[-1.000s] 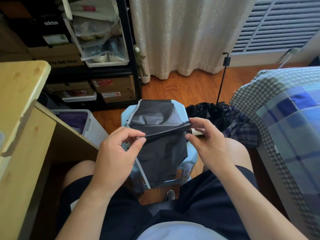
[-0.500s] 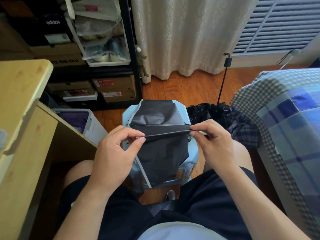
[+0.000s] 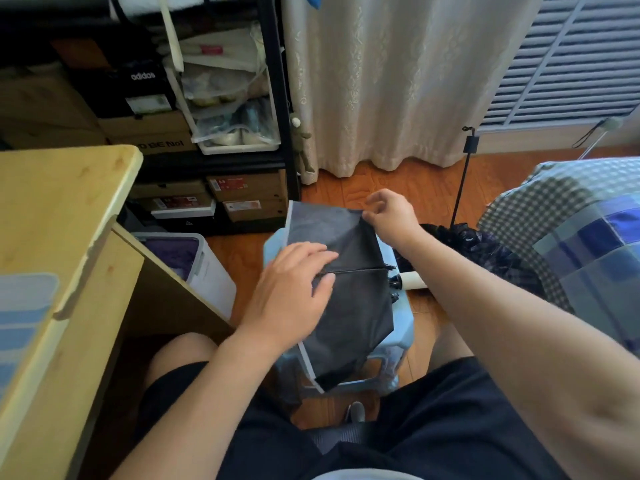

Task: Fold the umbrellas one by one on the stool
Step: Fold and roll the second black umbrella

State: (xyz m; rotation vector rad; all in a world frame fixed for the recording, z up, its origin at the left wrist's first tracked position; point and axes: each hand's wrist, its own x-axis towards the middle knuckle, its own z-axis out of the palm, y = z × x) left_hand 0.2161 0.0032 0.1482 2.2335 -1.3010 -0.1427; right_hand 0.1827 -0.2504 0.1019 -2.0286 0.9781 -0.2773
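A dark grey umbrella point(image 3: 349, 306) is spread over the light blue stool point(image 3: 398, 344) between the person's knees, its canopy draped across the seat and hanging over the near edge. A thin black rib point(image 3: 360, 270) is seen running left to right across the fabric, and the cream handle point(image 3: 410, 281) sticks out past the stool's right side. The left hand point(image 3: 294, 292) is laid flat on the left part of the canopy, fingers straight and pressed onto the cloth beside the rib. The right hand point(image 3: 389, 213) is placed at the far right corner, where a fold of fabric is pinched between thumb and fingertips. A second, black umbrella point(image 3: 478, 244) lies crumpled on the floor to the right, near a checked blanket point(image 3: 568, 216). A wooden desk point(image 3: 52, 237) stands at the left.
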